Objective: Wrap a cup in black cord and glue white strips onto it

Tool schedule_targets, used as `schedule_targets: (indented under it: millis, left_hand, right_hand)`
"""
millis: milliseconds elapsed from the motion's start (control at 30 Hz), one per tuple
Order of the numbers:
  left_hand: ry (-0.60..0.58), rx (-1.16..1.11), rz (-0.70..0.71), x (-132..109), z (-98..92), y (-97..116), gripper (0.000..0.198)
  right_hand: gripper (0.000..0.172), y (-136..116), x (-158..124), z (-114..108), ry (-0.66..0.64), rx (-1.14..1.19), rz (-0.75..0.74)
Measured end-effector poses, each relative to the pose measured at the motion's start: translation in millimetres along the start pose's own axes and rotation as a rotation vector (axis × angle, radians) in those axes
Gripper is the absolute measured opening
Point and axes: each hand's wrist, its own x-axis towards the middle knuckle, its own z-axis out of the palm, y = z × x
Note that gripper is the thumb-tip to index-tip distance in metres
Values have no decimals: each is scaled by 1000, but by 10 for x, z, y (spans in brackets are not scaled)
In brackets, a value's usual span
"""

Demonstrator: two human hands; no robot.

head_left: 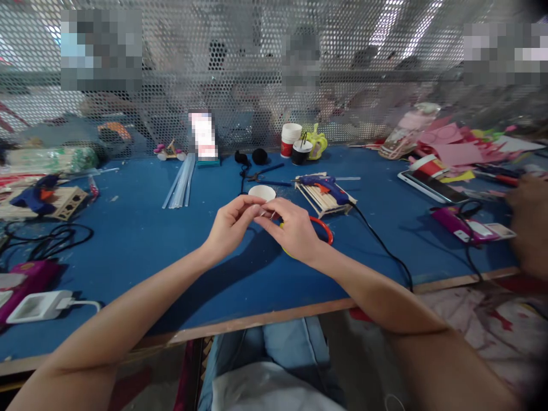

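My left hand (231, 226) and my right hand (295, 228) meet over the middle of the blue table (141, 245), fingertips pinched close together. Between them is a small pale piece, too blurred to name. Just behind the fingers stands a white paper cup (262, 193), partly covered by my hands. Under my right hand lie scissors with a red and yellow handle (326, 229), mostly hidden. A blue glue gun (331, 188) rests on a small rack of wooden sticks (319, 200) to the right. Pliers with dark blue handles (268, 174) lie behind the cup.
Clear glue sticks (182, 181) lie back left, near a propped phone (204, 137). Stacked paper cups (291, 140) and a black cup (301, 152) stand at the back. A black cord (381, 242) runs right. Another person's hand (531, 222) is at the right edge. A white plug adapter (40, 306) lies front left.
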Motion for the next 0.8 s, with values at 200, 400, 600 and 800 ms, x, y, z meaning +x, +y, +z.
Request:
schedule_targets:
  millis: [200,400,600,800]
  left_hand:
    - [-87,265,65,-35,-31,0,32]
    - [-226,446,61,-7,-148,48,36]
    - [-110,501,205,24,-252,42,20]
    - [-100,478,229,71,-283,60,17]
  right_hand:
    - [10,40,-13,3,22,33,29]
    - [12,20,4,-42,40,101,71]
    - [15,-22,31,-98,-71,264,148]
    - [19,-45,104,-119,-181,403,258]
